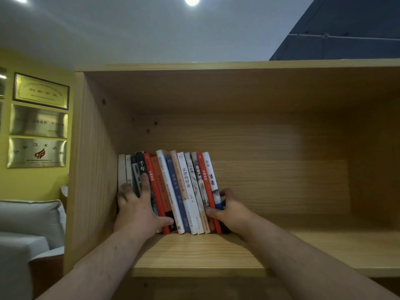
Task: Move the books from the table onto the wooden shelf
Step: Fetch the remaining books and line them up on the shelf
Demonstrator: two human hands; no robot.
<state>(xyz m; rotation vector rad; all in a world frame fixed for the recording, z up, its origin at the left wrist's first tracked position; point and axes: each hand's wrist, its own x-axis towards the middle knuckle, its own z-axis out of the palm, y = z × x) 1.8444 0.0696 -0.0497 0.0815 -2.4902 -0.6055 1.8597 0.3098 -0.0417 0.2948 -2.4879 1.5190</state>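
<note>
A row of several books (184, 191) stands spine-out at the left end of the wooden shelf (194, 252), leaning slightly. My left hand (138, 206) lies flat against the spines of the leftmost books, fingers spread, thumb across the red and black spines. At the other end of the row, my right hand (229, 211) wraps around the last white-and-blue book (213, 180), thumb on the spines and fingers behind its cover. The table is out of view.
The shelf's left side panel (93, 169) sits right beside the books. To the right of the row the shelf board runs wide and bare. A grey sofa (28, 226) and metal wall plaques (39, 122) are at the left, outside the shelf.
</note>
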